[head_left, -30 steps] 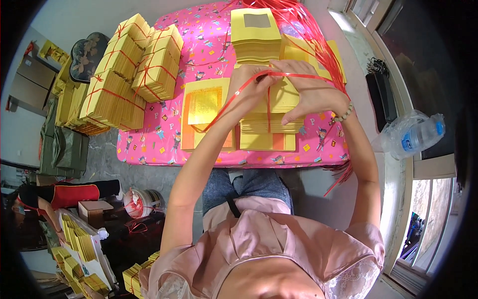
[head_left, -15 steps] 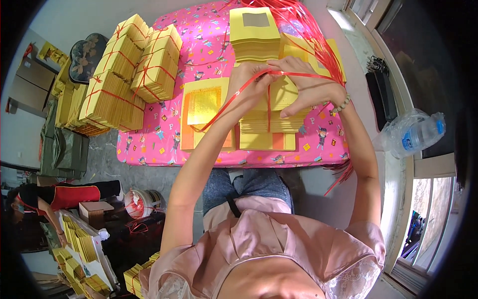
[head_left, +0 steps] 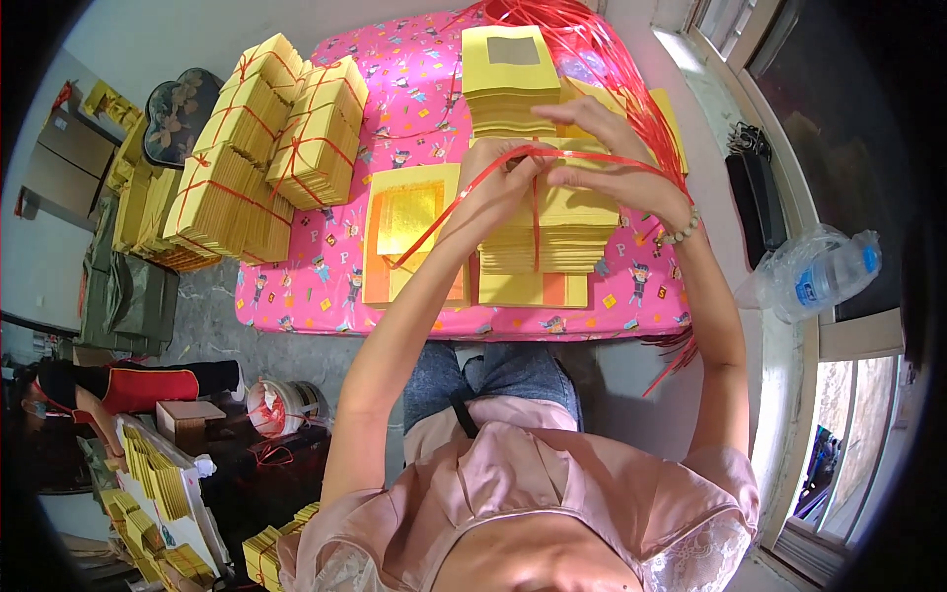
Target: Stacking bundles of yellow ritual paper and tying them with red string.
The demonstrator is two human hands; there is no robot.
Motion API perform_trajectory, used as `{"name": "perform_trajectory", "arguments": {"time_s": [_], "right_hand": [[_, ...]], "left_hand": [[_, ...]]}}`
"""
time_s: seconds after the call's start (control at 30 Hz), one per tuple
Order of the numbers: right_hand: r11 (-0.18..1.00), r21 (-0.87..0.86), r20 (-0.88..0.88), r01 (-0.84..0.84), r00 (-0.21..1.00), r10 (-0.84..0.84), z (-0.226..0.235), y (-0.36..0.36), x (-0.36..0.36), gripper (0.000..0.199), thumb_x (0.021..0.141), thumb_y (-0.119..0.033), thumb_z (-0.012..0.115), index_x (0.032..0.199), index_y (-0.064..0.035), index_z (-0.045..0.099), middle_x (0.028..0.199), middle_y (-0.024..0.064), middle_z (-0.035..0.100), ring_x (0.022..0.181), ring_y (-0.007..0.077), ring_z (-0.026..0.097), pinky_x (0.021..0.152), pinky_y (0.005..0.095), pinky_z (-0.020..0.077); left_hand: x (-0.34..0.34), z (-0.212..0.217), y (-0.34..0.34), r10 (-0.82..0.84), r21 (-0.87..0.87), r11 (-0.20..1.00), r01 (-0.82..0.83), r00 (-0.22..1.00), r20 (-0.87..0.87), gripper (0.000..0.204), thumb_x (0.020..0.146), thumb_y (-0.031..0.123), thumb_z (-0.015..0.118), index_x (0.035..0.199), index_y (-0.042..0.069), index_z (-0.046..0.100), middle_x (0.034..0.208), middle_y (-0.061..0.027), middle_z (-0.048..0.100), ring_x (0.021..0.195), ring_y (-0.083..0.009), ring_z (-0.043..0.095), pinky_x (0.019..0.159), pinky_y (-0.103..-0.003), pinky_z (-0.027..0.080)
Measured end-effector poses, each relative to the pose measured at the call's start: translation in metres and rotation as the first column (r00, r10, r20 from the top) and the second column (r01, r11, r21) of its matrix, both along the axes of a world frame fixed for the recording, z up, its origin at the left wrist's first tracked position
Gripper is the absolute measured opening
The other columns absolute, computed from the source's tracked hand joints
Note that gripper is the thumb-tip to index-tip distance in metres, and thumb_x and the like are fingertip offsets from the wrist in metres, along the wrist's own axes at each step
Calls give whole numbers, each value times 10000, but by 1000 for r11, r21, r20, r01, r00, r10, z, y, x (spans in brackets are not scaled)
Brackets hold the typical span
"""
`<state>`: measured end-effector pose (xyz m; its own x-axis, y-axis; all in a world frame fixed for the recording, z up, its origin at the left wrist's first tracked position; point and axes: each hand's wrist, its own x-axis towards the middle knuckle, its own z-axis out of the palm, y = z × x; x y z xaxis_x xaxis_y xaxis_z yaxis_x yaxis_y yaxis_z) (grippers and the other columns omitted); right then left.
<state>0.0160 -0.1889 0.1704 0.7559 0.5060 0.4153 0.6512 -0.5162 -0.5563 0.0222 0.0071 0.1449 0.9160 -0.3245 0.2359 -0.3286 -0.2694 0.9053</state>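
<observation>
A stack of yellow paper sheets [head_left: 552,232] lies on the pink patterned table cover [head_left: 326,281]. A red plastic string [head_left: 464,197] runs around the stack and over its top. My left hand [head_left: 498,173] and my right hand [head_left: 602,163] are close together above the stack, both pinching the red string where its ends meet. Just left of the stack is a flat pile of yellow sheets with gold foil squares [head_left: 409,217]. Behind my hands stands another yellow stack [head_left: 508,74].
Several tied yellow bundles [head_left: 261,148] are heaped at the table's left end. A bunch of loose red strings [head_left: 592,49] lies at the far right. A plastic water bottle [head_left: 814,281] rests on the window sill. Another person [head_left: 99,390] crouches at lower left among more yellow stacks.
Both hands have stayed on the red string above the stack, drawing closer together and shifting slightly as the string is worked.
</observation>
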Motion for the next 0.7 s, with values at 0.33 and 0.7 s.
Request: {"name": "perform_trajectory", "arguments": {"time_s": [0.33,0.7], "right_hand": [[993,111,193,43,979,-64,1,14,-7,173,868,-161,673,990,-39,661,928,99,657,838,263,639,739,346,497],[966,253,-38,52,998,-44,-13,18,14,154,891,-147,669,955,-7,680,867,64,669,822,132,660,733,282,515]], "left_hand": [[7,-17,-3,40,15,999,-41,999,31,200,921,151,644,986,-21,722,741,-80,705,631,-99,579,578,-302,459],[6,-22,-1,11,137,990,-26,993,114,284,993,239,566,1099,14,704,740,-88,683,695,-74,602,626,-286,477]]}}
